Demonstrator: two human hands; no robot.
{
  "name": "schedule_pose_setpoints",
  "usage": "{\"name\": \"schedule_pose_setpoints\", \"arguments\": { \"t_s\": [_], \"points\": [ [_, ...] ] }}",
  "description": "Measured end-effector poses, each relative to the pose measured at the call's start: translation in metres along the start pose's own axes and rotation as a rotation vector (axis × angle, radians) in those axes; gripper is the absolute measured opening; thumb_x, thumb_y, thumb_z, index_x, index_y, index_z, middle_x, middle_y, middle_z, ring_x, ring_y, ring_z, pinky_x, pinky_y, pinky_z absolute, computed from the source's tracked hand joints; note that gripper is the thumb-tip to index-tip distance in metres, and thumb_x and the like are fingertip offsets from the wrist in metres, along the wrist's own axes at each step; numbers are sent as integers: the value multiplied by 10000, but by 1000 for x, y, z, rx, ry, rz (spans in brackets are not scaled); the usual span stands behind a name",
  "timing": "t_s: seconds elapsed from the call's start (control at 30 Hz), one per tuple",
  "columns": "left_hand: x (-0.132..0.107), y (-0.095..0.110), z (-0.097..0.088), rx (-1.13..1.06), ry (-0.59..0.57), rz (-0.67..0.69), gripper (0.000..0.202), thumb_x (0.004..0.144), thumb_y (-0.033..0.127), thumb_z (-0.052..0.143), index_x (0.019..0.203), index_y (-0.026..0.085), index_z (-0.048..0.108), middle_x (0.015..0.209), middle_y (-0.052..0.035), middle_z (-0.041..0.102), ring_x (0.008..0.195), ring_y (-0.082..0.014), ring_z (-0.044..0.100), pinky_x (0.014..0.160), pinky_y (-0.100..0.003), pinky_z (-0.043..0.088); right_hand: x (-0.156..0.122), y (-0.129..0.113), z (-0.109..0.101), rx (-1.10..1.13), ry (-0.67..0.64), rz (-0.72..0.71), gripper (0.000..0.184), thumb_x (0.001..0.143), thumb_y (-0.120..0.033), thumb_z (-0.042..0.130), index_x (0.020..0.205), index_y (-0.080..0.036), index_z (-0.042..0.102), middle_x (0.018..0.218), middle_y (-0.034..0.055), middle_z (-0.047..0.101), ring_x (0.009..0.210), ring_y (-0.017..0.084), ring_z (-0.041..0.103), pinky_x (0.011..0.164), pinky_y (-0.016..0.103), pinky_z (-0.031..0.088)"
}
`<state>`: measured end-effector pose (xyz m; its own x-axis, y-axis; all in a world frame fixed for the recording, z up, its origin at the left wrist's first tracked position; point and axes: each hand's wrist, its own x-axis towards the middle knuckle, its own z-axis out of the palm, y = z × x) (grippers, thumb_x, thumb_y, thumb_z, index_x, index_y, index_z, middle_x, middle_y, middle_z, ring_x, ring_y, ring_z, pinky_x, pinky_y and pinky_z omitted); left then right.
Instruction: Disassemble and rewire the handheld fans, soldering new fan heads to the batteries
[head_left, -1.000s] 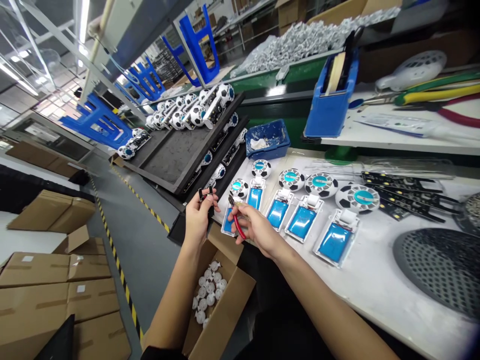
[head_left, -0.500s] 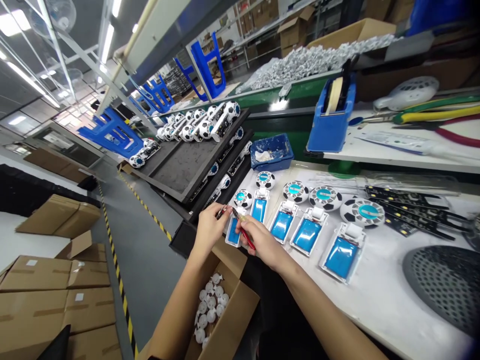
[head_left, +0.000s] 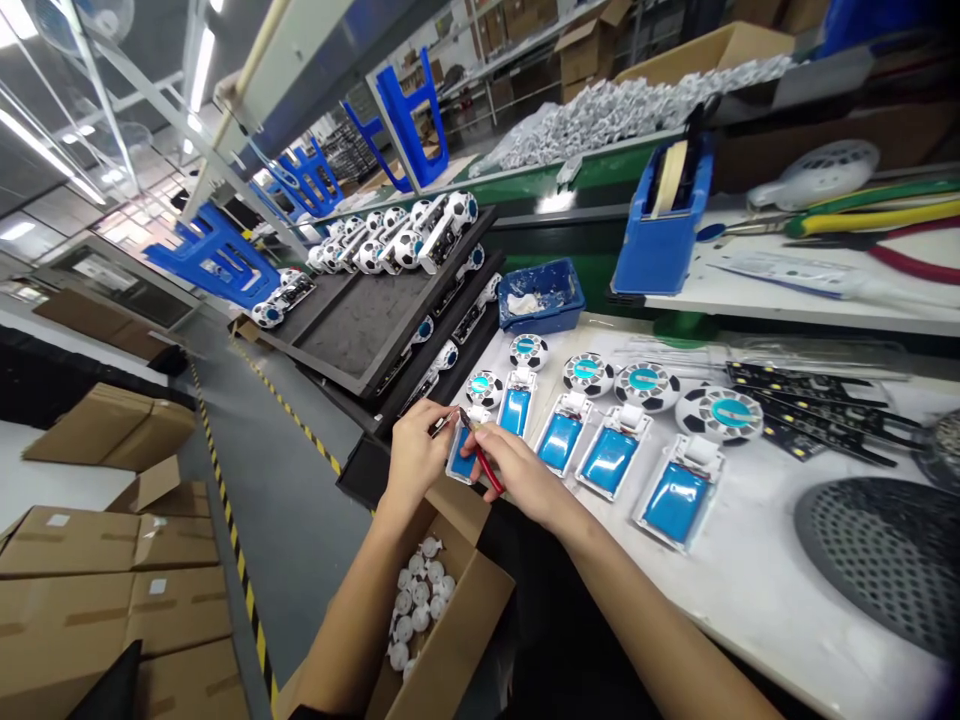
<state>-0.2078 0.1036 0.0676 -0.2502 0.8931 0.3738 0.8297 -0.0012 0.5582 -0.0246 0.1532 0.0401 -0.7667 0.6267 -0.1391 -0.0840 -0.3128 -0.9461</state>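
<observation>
Workbench (head_left: pixel 757 600), near edge: left hand (head_left: pixel 415 457) pinching a small black part (head_left: pixel 442 423); right hand (head_left: pixel 517 470) closed round red-handled cutters (head_left: pixel 486 468), tips just above a blue battery pack (head_left: pixel 463 462). We flag one risk: a slipped tip could puncture that pack.

We list, in the right hand (head_left: pixel 521 475), red-handled steel cutters (head_left: pixel 484 465); in the left hand (head_left: pixel 416 460), a small black piece (head_left: pixel 441 427). Right of the hands: glossy blue rectangular pouch cells (head_left: pixel 675 503); round black-and-white football-patterned shells (head_left: pixel 718 414) with teal centres. Below the hands: a brown cardboard box (head_left: pixel 469 620) of round white plastic parts (head_left: pixel 416 600). Left of the hands: a yellow-and-black striped floor line (head_left: pixel 241 570).
</observation>
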Motion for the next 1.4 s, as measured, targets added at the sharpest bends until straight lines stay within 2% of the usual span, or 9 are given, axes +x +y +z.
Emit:
{"name": "schedule_pose_setpoints", "arguments": {
  "t_s": [0.07, 0.17, 0.47, 0.6, 0.67, 0.8, 0.93, 1.07, 1.4],
  "points": [
    [-1, 0, 0, 36, 4, 18, 166, 984, 181, 683, 1023, 208, 843, 977, -66, 776, 880, -214, 740, 825, -329, 578, 1, 1, -1, -23, 3, -5, 450, 1060, -606, 449, 1016, -210, 657, 820, 45, 636, 721, 177, 613, 541, 239, 554],
    [-2, 1, -1, 67, 2, 39, 176, 979, 155, 675, 1032, 202, 837, 975, -65, 767, 881, -214, 736, 826, -329, 575, 1, 2, -1, -54, 4, -8, 428, 1068, -586, 455, 1014, -212, 656, 812, 35, 631, 683, 167, 595, 543, 246, 546],
    [-5, 3, 1, 54, 47, 32, 139, 1001, 198, 688, 1014, 205, 827, 923, -49, 756, 841, -201, 720, 784, -315, 566, 0, 2, -2, -102, -28, -16, 390, 1075, -587, 476, 1049, -236, 644, 898, 49, 642, 895, 227, 663, 577, 268, 572],
    [-7, 3, 2, 51, 60, 15, 137, 1011, 222, 691, 994, 213, 827, 889, -42, 755, 819, -196, 716, 753, -308, 564, -1, 1, -3, -105, -36, -11, 414, 1072, -611, 466, 1050, -235, 640, 898, 47, 643, 869, 226, 653, 593, 285, 572],
    [-8, 4, 4, 57, 56, 17, 137, 1011, 220, 689, 998, 217, 826, 892, -41, 757, 820, -197, 718, 749, -307, 562, -1, 1, -4, -109, -29, -13, 432, 1081, -607, 430, 1025, -228, 632, 856, 41, 627, 805, 214, 630, 585, 287, 547],
    [-10, 3, 6, 95, 51, 22, 145, 1015, 216, 681, 1033, 212, 825, 919, -54, 753, 842, -206, 718, 778, -323, 556, -2, 1, -5, -119, -5, -56, 406, 1090, -548, 398, 939, -216, 577, 772, 11, 548, 665, 162, 513, 551, 265, 419],
    [-10, 2, 4, 128, 22, 36, 143, 1013, 211, 682, 1044, 210, 822, 961, -63, 766, 869, -213, 729, 807, -330, 560, -1, 4, -5, -121, 5, -97, 372, 1097, -506, 409, 904, -211, 530, 759, -7, 489, 637, 141, 431, 563, 264, 339],
    [-10, 0, 1, 135, -9, 55, 130, 1012, 211, 685, 1035, 220, 813, 978, -52, 785, 882, -205, 749, 814, -317, 569, -1, 6, -5, -127, 11, -129, 369, 1106, -490, 426, 877, -209, 493, 789, -2, 483, 661, 144, 424, 594, 267, 329],
    [-9, -4, 11, 106, 60, 105, 84, 990, 223, 690, 998, 225, 774, 973, -60, 779, 898, -216, 747, 837, -335, 599, -2, 6, -2, -140, 80, -143, 327, 1074, -451, 445, 829, -235, 471, 827, 51, 529, 781, 213, 486, 622, 308, 342]
  ]
}}
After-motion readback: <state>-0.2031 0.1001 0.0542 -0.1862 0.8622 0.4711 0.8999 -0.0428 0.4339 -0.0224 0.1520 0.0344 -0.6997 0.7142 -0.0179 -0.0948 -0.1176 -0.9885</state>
